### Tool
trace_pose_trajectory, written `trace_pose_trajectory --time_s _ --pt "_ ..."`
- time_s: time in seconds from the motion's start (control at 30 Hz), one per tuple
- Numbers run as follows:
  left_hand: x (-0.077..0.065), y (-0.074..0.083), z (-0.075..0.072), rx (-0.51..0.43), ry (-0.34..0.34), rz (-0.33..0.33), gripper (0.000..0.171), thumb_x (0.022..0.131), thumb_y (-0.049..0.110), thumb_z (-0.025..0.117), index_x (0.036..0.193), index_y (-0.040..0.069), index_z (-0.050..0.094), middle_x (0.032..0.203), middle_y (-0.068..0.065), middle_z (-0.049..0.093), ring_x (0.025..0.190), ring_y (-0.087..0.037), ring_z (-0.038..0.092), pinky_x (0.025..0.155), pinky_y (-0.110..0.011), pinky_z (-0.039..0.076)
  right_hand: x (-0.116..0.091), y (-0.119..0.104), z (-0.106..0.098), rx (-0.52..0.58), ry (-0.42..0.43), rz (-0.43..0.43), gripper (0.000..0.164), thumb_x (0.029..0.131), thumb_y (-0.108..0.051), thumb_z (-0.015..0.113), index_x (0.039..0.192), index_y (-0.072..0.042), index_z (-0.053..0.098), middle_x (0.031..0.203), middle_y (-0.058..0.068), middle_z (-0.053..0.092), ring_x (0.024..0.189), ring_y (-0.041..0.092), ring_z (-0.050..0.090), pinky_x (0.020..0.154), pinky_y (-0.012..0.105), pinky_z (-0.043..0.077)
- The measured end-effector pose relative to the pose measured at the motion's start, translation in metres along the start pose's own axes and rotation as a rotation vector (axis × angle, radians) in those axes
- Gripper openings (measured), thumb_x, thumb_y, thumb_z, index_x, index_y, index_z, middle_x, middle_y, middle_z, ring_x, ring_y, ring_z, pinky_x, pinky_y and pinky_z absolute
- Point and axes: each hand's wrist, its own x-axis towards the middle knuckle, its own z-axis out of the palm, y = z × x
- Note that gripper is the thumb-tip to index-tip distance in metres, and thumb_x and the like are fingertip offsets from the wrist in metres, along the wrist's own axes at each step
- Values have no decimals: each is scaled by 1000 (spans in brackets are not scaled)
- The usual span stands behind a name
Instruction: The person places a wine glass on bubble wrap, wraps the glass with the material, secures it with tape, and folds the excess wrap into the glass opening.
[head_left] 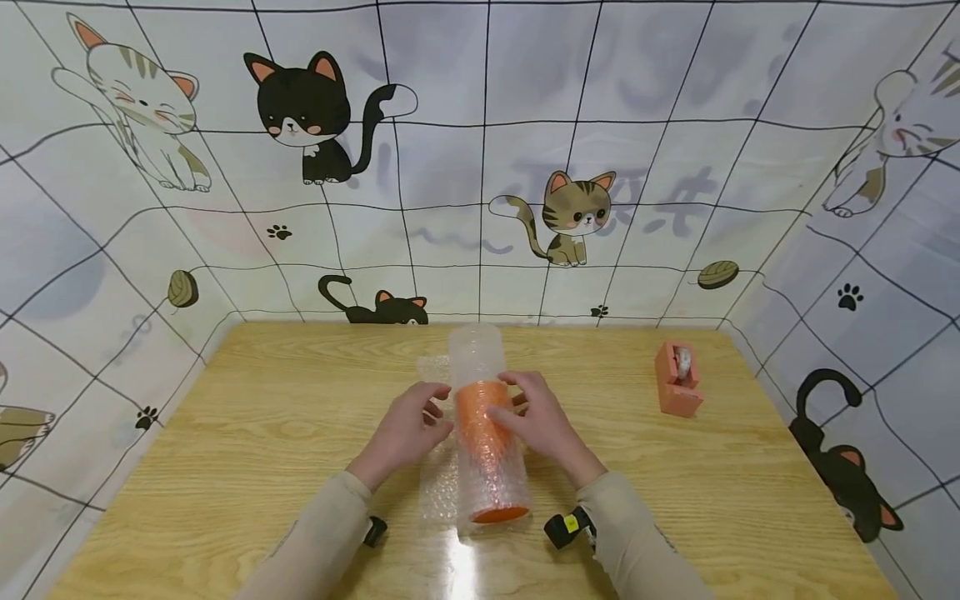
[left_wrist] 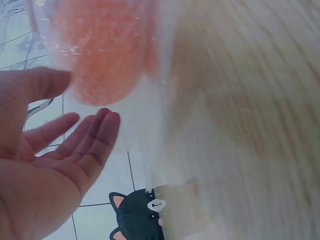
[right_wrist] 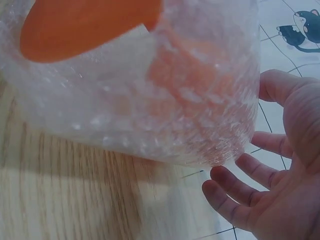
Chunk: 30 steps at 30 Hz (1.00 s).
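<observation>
A roll of clear bubble wrap [head_left: 491, 479] lies lengthwise on the table around an orange object [head_left: 482, 408], whose exact kind the wrap hides. At its near end an orange rounded edge [right_wrist: 75, 35] shows. The wrap's far end [head_left: 477, 350] extends past the orange part. My left hand [head_left: 408, 425] is beside the roll's left side, fingers loosely bent and holding nothing; in the left wrist view this hand [left_wrist: 60, 150] has its thumb and fingers spread near the orange. My right hand [head_left: 536, 417] touches the roll's right side with its thumb and fingertips, which also show against the wrap [right_wrist: 200, 115].
A flat flap of bubble wrap [head_left: 438, 487] spreads out left of the roll. A pink tape dispenser [head_left: 678, 387] with a roll of tape stands at the right on the wooden table [head_left: 285, 417]. Cat-printed cloth [head_left: 450, 167] encloses the table's back and sides.
</observation>
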Motion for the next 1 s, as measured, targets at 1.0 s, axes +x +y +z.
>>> trace_pose_trajectory --time_s 1.0 --pt "-2 -5 -2 -1 -12 2 69 82 44 88 141 20 62 123 -3 61 103 -25 62 83 -40 58 1 -9 10 -57 15 -44 55 93 -28 79 141 -10 59 134 16 53 104 30 61 82 43 58"
